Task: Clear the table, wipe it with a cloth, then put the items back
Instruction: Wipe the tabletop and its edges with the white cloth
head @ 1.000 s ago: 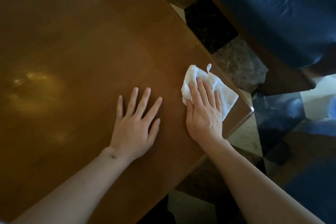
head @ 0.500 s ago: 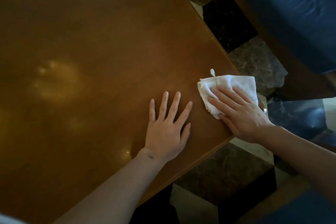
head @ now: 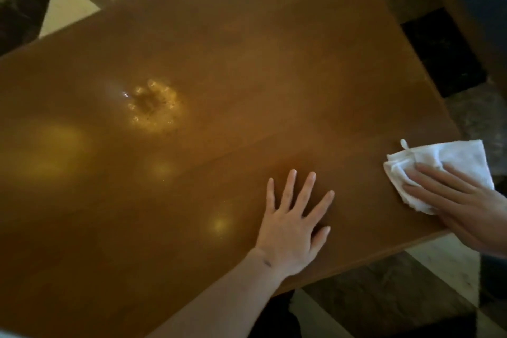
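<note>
— Since half a second ago, what has moved?
— Both hands sit lower right now, and the far edge of the counter [head: 247, 35] has come into view, with checkered floor [head: 68, 5] beyond it.
— Where is the cloth [head: 444, 162]?
— At the counter's right corner, bunched, one edge hanging past the rim. The right hand [head: 466, 208] presses it with straight fingers; its grip is open, its wrist cut off by the frame.
— And the left hand [head: 293, 230]?
— Flat on the wood, fingers spread, grip open, holding nothing.
— Anything unclear?
— A glossy bright patch [head: 152, 107] mid-counter; wet or glare, I cannot tell. The dim upper right corner is unreadable.
</note>
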Demonstrator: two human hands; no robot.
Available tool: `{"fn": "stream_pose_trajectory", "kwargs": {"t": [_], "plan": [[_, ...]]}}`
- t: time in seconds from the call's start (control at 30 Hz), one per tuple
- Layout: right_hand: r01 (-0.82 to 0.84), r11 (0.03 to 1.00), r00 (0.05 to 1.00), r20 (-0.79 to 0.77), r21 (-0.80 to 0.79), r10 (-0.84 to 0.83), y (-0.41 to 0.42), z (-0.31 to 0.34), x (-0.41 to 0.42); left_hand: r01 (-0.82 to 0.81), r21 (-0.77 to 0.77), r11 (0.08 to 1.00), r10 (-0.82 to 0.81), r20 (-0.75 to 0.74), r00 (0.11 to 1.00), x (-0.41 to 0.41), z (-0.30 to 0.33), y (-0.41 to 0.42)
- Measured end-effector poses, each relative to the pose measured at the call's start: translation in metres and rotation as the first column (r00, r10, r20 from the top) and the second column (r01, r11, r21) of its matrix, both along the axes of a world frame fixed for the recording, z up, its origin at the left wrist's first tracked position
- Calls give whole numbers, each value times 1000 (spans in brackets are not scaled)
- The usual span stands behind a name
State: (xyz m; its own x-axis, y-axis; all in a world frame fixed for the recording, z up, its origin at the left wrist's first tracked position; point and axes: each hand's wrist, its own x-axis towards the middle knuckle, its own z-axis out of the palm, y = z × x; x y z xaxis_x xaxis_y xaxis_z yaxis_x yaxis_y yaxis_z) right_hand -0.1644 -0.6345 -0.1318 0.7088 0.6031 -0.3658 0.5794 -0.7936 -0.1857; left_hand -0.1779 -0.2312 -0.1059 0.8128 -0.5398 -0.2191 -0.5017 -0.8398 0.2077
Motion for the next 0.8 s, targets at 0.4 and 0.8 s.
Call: {"fn": "stream_pose_trajectory", "kwargs": {"t": [0.4,0.8], "plan": [[74,943,996,31,324,-89,35,37,-3,-123,-88,988,130,78,988,-20,-25,-44],[148,912,978,79,383,-192,39,34,-3,-200,-133,971,215,107,971,-13,-25,-89]]}}
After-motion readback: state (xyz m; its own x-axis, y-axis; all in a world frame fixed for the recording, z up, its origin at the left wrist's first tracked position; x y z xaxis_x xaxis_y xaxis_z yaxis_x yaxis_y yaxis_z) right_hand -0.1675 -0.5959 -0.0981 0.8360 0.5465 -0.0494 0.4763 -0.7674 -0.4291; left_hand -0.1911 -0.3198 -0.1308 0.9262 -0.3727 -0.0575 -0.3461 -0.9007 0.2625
